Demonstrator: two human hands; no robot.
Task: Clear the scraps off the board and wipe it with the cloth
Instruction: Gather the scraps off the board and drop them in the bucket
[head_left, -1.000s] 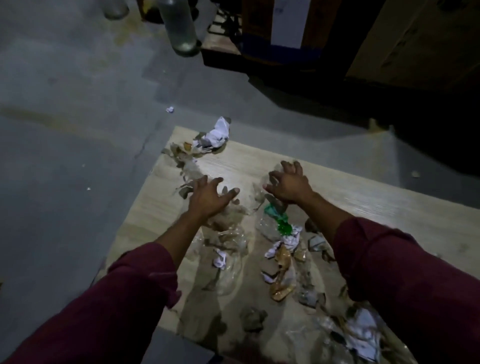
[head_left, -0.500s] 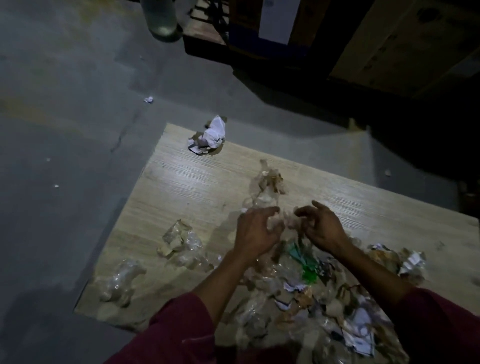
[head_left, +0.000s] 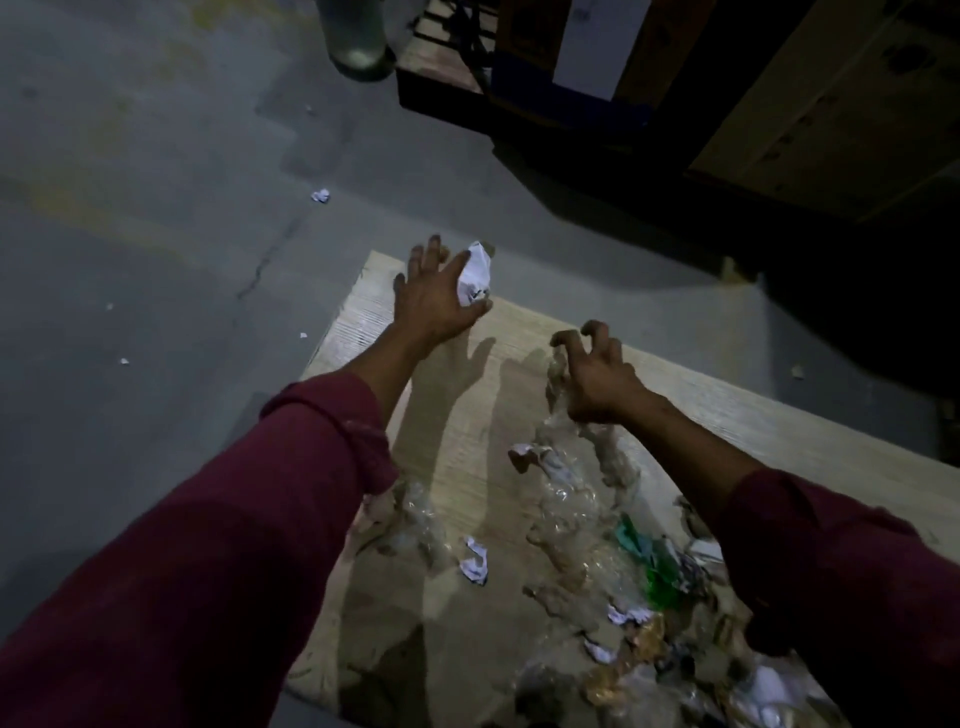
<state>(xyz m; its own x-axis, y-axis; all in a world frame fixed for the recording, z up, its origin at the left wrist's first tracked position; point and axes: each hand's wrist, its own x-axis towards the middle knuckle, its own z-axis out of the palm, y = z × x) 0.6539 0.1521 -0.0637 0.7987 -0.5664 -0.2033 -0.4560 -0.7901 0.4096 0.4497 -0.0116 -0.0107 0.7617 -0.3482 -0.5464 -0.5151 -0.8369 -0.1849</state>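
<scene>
Currently, the left hand (head_left: 434, 299) reaches to the far left corner of the board (head_left: 467, 415), fingers spread and thumb closing round a white paper wad (head_left: 477, 273). The right hand (head_left: 597, 376) hovers near the far edge, fingers clawed over a clear plastic scrap (head_left: 558, 384), seemingly raking rather than gripping. Most scraps (head_left: 639, 587) lie heaped toward the near right; no cloth is visible. Risk: the wad sits at the very corner, so a loose grasp could knock it onto the floor (head_left: 156, 260); light plastic may scatter when dragged.
</scene>
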